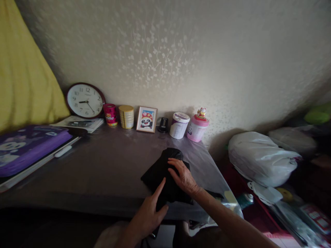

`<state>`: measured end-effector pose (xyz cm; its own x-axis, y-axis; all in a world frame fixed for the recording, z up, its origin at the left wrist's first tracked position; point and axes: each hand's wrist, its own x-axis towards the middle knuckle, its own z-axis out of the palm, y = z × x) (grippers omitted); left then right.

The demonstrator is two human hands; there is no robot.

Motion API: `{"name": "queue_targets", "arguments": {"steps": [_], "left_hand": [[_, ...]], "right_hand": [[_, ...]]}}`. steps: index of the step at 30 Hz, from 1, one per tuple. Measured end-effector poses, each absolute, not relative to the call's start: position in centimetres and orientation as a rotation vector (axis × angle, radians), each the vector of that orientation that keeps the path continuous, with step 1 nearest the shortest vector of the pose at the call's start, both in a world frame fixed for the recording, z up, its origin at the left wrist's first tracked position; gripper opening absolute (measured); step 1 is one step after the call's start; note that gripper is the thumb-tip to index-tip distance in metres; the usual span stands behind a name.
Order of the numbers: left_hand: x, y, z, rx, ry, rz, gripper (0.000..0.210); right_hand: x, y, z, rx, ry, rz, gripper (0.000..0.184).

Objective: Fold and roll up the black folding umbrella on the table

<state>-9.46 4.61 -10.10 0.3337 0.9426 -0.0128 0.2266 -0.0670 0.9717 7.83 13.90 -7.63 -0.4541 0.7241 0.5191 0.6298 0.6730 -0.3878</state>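
A black cloth-like bundle (155,170) lay on the table (108,165), close to its near edge and toward its right end, directly beneath and between the two hands. Its folds were too dark to read, so its exact shape could not be told.

The right hand (184,177) rested on top of the bundle, palm down, its fingers a little spread and pointing left across the cloth. Part of the bundle rose beyond those fingertips, and another dark fold showed beside the knuckles. A black strip (214,194) stuck out past the right forearm toward the table's right corner.

The left hand (148,215) was lower and nearer the body, at the bundle's near left side. Its forefinger stretched up against the cloth, with the thumb held apart from it and dark material in the gap; the other fingers were hidden, so whether they gripped anything could not be told. The two hands were near each other but not touching, and the bundle's left corner reached out beyond the left forefinger.

Well apart from the bundle, a white tub (179,125) and a pink tub (198,128) stood by the wall, and a purple case (33,144) lay far to the left.
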Motion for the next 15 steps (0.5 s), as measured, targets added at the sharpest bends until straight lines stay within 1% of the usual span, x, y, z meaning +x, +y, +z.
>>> {"name": "queue_targets", "arguments": {"steps": [3,6,10,15], "left_hand": [[-9.5,4.5,-10.0,1.533,1.107,0.859,0.07],[-9.4,4.4,-9.8,1.493,1.113,0.835,0.072],[-9.0,4.2,-9.7,1.397,1.108,0.834,0.073],[-8.4,3.9,-9.5,1.295,1.143,0.828,0.075]], "right_hand": [[8.8,15.3,-7.7,-1.088,-2.163,0.139,0.025],[10.0,17.7,-8.2,-1.203,-2.232,0.15,0.029],[11.6,20.2,-8.4,-1.525,-1.909,0.294,0.032],[12.9,19.5,-7.6,-1.557,-1.718,0.433,0.023]]}}
